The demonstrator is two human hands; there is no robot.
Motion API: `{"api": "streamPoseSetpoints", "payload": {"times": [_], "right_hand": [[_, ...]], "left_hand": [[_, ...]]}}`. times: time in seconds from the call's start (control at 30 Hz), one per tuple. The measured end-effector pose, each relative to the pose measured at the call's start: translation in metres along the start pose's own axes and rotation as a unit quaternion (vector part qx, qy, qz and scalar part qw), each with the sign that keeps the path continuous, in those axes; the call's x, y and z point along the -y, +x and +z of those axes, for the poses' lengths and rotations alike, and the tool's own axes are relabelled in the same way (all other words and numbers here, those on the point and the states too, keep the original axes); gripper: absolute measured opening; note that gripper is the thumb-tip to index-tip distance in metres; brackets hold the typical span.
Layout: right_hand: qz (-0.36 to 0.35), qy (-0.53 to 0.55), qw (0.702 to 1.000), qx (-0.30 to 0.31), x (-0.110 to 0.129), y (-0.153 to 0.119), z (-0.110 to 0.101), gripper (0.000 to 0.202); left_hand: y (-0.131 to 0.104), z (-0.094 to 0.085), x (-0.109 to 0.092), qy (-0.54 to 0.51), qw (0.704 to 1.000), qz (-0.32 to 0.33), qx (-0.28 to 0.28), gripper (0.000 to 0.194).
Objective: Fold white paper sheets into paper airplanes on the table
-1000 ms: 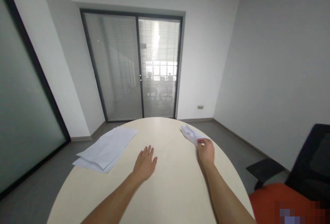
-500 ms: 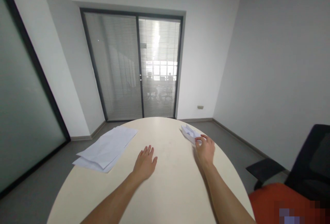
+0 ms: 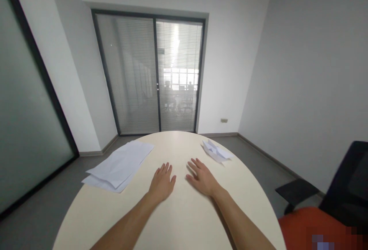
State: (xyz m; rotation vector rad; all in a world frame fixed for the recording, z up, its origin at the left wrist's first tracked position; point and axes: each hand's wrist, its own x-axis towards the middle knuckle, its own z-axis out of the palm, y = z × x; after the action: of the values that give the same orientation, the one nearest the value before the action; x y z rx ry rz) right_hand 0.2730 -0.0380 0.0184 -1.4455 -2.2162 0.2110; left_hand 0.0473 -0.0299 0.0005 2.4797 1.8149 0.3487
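A folded paper boat [image 3: 216, 152] lies near the table's far right edge, apart from both hands. My right hand [image 3: 202, 178] is open just left of and nearer than the boat, fingers spread, holding nothing. My left hand [image 3: 162, 183] rests palm down on the table, open, with its fingers stretched forward. To its left lie overlapping white paper sheets [image 3: 123, 163], their left corner reaching the table's rim; the hand does not touch them.
The round cream table [image 3: 175, 223] fills the foreground. A chair with an orange seat [image 3: 310, 223] and a black armrest [image 3: 297, 190] stands at the right. Beyond the table are a glass door with blinds [image 3: 178, 73] and white walls.
My right hand has let go of the paper boat and moved left toward my left hand. The boat stays at the right edge; the left hand and the sheets are still.
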Motion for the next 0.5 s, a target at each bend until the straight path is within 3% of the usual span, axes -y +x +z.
{"api": "streamPoseSetpoints", "payload": {"times": [0.13, 0.33, 0.5], "right_hand": [[-0.022, 0.017, 0.994, 0.107, 0.007, -0.002, -0.001, 0.066], [-0.02, 0.018, 0.992, 0.123, 0.006, 0.0, -0.002, 0.063], [-0.02, 0.021, 0.991, 0.131, 0.006, 0.002, -0.001, 0.064]], "left_hand": [[0.0, -0.001, -0.001, -0.004, 1.0, 0.0, -0.011, 0.058], [0.006, -0.007, 0.012, -0.013, 0.998, 0.007, -0.061, 0.049], [0.015, -0.013, 0.043, 0.061, 0.983, -0.119, -0.123, 0.046]]}}
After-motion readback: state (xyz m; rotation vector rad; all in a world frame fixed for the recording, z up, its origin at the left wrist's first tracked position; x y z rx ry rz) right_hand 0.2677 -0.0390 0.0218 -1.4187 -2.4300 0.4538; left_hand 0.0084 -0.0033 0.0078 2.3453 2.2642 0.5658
